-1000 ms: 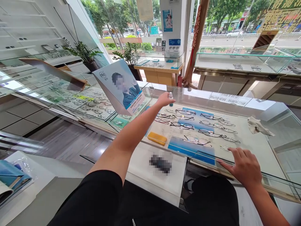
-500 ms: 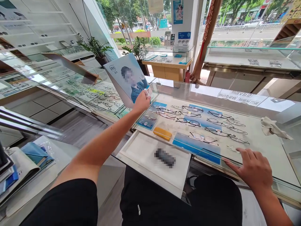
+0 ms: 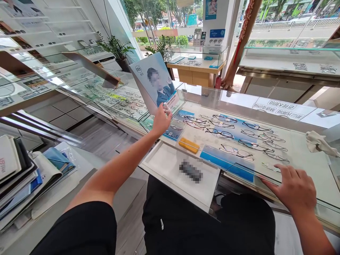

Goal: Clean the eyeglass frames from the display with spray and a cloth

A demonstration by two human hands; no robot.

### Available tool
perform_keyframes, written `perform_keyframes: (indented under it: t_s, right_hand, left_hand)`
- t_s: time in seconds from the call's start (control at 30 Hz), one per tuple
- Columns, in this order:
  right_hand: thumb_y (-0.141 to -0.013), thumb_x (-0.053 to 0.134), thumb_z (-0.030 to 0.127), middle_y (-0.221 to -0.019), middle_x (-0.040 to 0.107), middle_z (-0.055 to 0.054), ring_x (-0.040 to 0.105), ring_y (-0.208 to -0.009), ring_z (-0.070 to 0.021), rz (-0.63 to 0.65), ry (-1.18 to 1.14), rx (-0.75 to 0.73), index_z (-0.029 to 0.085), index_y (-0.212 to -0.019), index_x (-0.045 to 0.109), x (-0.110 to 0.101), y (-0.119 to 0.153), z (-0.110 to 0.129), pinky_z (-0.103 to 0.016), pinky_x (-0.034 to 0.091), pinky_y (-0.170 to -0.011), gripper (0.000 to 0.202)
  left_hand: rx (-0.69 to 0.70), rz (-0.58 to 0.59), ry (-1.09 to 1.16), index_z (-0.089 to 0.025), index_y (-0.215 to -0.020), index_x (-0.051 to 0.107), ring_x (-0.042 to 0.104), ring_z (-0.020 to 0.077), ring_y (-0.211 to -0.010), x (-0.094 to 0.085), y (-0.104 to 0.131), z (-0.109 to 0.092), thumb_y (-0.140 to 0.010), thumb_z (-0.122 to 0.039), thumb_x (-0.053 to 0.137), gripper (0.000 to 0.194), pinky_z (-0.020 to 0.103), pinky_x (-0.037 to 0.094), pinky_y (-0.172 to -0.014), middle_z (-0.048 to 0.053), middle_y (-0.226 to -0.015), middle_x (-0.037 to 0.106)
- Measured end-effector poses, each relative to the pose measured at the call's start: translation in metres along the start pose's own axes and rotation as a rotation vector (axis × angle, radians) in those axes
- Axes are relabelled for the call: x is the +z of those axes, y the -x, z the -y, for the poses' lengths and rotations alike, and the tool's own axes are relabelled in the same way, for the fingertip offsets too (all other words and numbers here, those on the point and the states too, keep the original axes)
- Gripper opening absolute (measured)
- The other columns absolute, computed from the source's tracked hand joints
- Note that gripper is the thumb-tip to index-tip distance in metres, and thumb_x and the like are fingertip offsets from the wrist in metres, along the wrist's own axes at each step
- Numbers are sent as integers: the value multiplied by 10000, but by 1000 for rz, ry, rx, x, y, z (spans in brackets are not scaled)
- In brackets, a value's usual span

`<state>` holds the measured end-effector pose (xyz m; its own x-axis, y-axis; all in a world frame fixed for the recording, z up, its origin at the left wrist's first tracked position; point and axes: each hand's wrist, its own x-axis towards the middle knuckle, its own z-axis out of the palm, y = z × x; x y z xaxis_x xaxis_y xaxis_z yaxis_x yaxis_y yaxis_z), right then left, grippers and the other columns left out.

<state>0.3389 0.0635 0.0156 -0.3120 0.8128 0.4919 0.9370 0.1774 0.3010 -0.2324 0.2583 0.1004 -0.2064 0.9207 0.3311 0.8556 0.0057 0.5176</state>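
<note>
My left hand (image 3: 162, 119) is stretched out over the far left end of the glass counter, its fingers closed on a small white wad (image 3: 167, 107) that looks like tissue or cloth. Right behind that hand stands a display sign (image 3: 152, 83) with a person's picture and printed text; whether the hand touches it I cannot tell. My right hand (image 3: 294, 187) rests on the counter's near edge with thumb and fingers apart, holding nothing. Below the glass top (image 3: 196, 156) lie several pairs of eyeglasses (image 3: 220, 133) and a yellow case (image 3: 189, 145).
An open white drawer (image 3: 159, 159) juts toward my lap, a blurred dark object inside. A crumpled pale cloth (image 3: 320, 143) lies on the counter at right. Stacked folders and papers (image 3: 18, 184) sit at lower left. Potted plants (image 3: 117, 49) and more showcases stand behind.
The view has turned slightly, so most things appear farther right. My left hand has moved a little left across the sign, uncovering print near its lower right. The right hand stays on the edge.
</note>
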Motion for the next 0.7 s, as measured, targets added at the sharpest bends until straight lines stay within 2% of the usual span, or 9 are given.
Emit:
perform_keyframes:
  t_s: [0.1, 0.17, 0.2, 0.27, 0.37, 0.43, 0.53, 0.63, 0.7]
  right_hand:
    - [-1000, 483, 827, -986, 738, -170, 604, -943, -358, 9, 2, -3, 84, -1304, 679, 0, 0, 0, -435, 386, -795, 826]
    - [-998, 488, 827, -990, 738, -172, 603, -937, -353, 16, 3, -10, 81, -1313, 677, 0, 1, -1, -428, 385, -791, 832]
    - [-1002, 491, 818, -996, 736, -174, 602, -933, -350, 19, 4, -12, 79, -1319, 676, 0, 1, -1, -426, 385, -789, 825]
    - [-1007, 510, 797, -1016, 730, -179, 601, -937, -349, 16, 1, -5, 78, -1333, 674, 0, 1, -1, -427, 389, -794, 807]
    - [-984, 558, 804, -1081, 723, -194, 607, -970, -360, 4, -8, 17, 81, -1336, 679, -2, 0, 1, -433, 401, -811, 813]
    - [-964, 586, 815, -1124, 722, -201, 614, -991, -367, -2, -10, 32, 87, -1328, 684, -3, -1, 1, -434, 407, -824, 820]
    - [-958, 612, 806, -1152, 727, -200, 631, -1006, -366, -6, -5, 39, 92, -1317, 684, -3, -2, 2, -428, 410, -830, 803]
    - [-956, 639, 789, -1177, 734, -195, 644, -1023, -359, -12, -4, 23, 99, -1311, 678, -1, -3, 2, -427, 419, -847, 776]
    - [-946, 656, 789, -1191, 736, -191, 650, -1025, -352, -14, -2, 13, 105, -1311, 673, 0, -2, 1, -431, 424, -860, 776]
  left_hand:
    - [206, -260, -8, -165, -1631, 319, 631, 339, -1346, -7, 25, 4, -983, -341, 635, 742, 476, 563, -1037, 262, -1637, 480]
    - [488, -355, -66, -208, -1498, 482, 659, 333, -1260, -13, 49, 1, -973, -298, 643, 556, 493, 556, -1002, 219, -1501, 606]
    - [675, -299, -100, -236, -1370, 568, 693, 308, -1138, -15, 62, -3, -973, -276, 642, 406, 483, 555, -967, 168, -1338, 700]
    - [1023, 35, -140, -268, -1183, 635, 697, 228, -893, -14, 88, -15, -984, -214, 618, 206, 400, 546, -855, 59, -1044, 764]
    - [1147, 403, -160, -228, -1055, 663, 686, 191, -798, 4, 112, -36, -1012, -170, 559, 127, 343, 510, -746, 34, -887, 756]
    - [1175, 448, -160, -220, -1032, 684, 697, 192, -777, 21, 117, -44, -1016, -169, 542, 152, 340, 498, -710, 33, -855, 766]
    - [1220, 378, -95, -207, -1105, 714, 736, 195, -787, 41, 122, -44, -1017, -169, 533, 205, 341, 529, -726, 45, -873, 801]
    - [1343, 470, 21, -185, -1318, 695, 776, 226, -1113, 56, 136, -35, -1020, -182, 556, 329, 348, 588, -936, 125, -1212, 822]
    - [1341, 572, 13, -172, -1403, 666, 728, 249, -1277, 70, 144, -28, -1021, -193, 557, 398, 374, 562, -1098, 146, -1379, 771]
